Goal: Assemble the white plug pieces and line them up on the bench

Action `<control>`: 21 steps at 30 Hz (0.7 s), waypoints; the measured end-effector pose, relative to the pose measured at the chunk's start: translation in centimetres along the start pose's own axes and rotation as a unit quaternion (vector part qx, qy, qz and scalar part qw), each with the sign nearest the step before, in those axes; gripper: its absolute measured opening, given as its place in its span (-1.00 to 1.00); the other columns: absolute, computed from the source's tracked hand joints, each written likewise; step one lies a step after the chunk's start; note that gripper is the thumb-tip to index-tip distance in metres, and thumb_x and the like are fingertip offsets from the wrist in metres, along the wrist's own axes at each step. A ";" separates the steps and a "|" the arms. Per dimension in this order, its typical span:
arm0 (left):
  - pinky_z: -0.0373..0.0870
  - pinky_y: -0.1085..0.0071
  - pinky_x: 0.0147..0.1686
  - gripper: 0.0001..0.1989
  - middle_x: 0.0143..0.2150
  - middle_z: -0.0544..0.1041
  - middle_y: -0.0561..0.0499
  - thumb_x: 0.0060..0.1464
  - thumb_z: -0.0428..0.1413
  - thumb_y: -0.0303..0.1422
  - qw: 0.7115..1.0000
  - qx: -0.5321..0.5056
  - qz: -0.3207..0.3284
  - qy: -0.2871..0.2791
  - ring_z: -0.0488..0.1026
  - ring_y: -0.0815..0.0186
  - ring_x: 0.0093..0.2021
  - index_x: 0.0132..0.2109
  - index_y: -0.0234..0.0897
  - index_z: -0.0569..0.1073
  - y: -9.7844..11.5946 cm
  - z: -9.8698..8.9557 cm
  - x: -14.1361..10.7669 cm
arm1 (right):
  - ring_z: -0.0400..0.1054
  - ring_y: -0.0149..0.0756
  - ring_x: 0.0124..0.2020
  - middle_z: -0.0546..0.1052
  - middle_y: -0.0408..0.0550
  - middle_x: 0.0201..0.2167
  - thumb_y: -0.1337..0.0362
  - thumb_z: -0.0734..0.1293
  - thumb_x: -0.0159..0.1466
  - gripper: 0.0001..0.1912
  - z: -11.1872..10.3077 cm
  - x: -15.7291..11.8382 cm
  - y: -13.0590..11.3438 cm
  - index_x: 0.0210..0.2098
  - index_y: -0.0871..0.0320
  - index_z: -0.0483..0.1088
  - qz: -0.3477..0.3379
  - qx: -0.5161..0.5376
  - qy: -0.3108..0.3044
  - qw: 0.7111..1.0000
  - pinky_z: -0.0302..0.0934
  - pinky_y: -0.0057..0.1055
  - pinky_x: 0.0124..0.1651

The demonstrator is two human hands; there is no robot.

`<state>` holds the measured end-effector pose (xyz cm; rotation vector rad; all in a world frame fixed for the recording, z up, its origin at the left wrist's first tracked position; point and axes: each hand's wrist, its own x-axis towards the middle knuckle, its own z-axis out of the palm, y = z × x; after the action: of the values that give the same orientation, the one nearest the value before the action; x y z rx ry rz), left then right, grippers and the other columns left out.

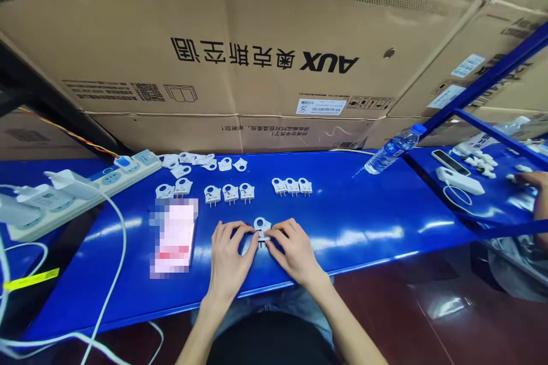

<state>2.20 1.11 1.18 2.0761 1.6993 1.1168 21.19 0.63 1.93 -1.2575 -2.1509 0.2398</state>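
Note:
Near the front edge of the blue table, a white plug piece with a round hole (261, 224) lies between my hands, its metal prongs pointing toward me. My left hand (233, 248) has its thumb and fingertips closed on the piece's left side. From the right, my right hand (293, 248) pinches the same piece. A small red item (248, 224) shows at my left fingertips. Beyond my hands stand three similar plug pieces in a row (291, 186), with another row of three (230, 194) to their left.
More white pieces (194, 161) lie at the back left. A blurred-out pink item (174, 236) and a long power strip (89, 191) with cables are on the left. A water bottle (394, 149) leans at the back right. Another person's hand (537, 182) shows at far right.

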 end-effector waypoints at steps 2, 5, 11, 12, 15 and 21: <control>0.20 -0.14 0.38 -0.86 -0.15 0.59 0.00 0.31 0.15 -0.24 1.000 -0.004 0.001 0.005 0.54 0.14 -0.04 -0.18 -0.13 0.57 0.0 0.0 0.0 | 0.41 -0.18 -0.11 0.59 0.03 -0.16 0.25 0.28 0.52 -0.82 0.0 0.0 -0.1 -0.01 0.11 0.52 -0.012 -0.013 0.009 1.000 0.35 -0.23 -0.10; 0.21 -0.12 0.37 -0.86 -0.13 0.59 0.00 0.32 0.15 -0.23 1.000 -0.009 0.002 0.008 0.55 0.15 -0.04 -0.13 -0.12 0.59 -0.2 0.0 -0.1 | 0.41 -0.19 -0.12 0.60 0.02 -0.16 0.24 0.27 0.53 -0.80 0.0 -0.1 -0.3 -0.01 0.10 0.53 -0.011 -0.018 0.013 1.000 0.35 -0.24 -0.11; 0.27 -0.06 0.31 -0.82 -0.11 0.59 -0.01 0.37 0.11 -0.22 1.000 -0.017 0.009 -0.016 0.53 0.15 -0.04 -0.10 -0.09 0.60 -0.3 -0.1 -0.1 | 0.41 -0.18 -0.12 0.60 0.02 -0.16 0.26 0.28 0.52 -0.80 0.0 -0.1 -0.2 0.00 0.08 0.54 -0.017 -0.016 0.015 1.000 0.36 -0.23 -0.13; 0.30 -0.04 0.28 -0.81 -0.11 0.59 -0.01 0.37 0.10 -0.22 1.000 -0.022 0.008 -0.018 0.53 0.15 -0.05 -0.12 -0.10 0.60 -0.3 -0.2 0.0 | 0.42 -0.18 -0.12 0.60 0.03 -0.16 0.27 0.28 0.52 -0.80 0.0 -0.1 -0.2 0.00 0.08 0.55 -0.018 -0.015 0.012 1.000 0.36 -0.23 -0.14; 0.38 0.04 0.16 -0.82 -0.12 0.59 -0.01 0.37 0.09 -0.24 0.999 -0.047 -0.002 -0.023 0.52 0.14 -0.07 -0.16 -0.13 0.56 -0.1 -0.3 0.2 | 0.42 -0.16 -0.11 0.60 0.03 -0.16 0.25 0.27 0.52 -0.79 0.0 0.0 -0.2 0.00 0.06 0.55 -0.009 -0.013 0.000 1.000 0.38 -0.21 -0.13; 0.39 0.08 0.14 -0.84 -0.12 0.58 0.00 0.38 0.08 -0.27 0.997 -0.072 -0.010 -0.007 0.51 0.16 -0.05 -0.15 -0.13 0.53 0.1 -0.6 0.3 | 0.42 -0.17 -0.09 0.59 0.01 -0.15 0.26 0.31 0.50 -0.84 0.3 0.1 0.2 -0.01 0.09 0.53 0.029 0.017 0.014 0.999 0.40 -0.23 -0.06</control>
<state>1.90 1.20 1.75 1.9703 1.5810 1.1781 21.11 0.84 1.68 -1.2977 -2.0793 0.2797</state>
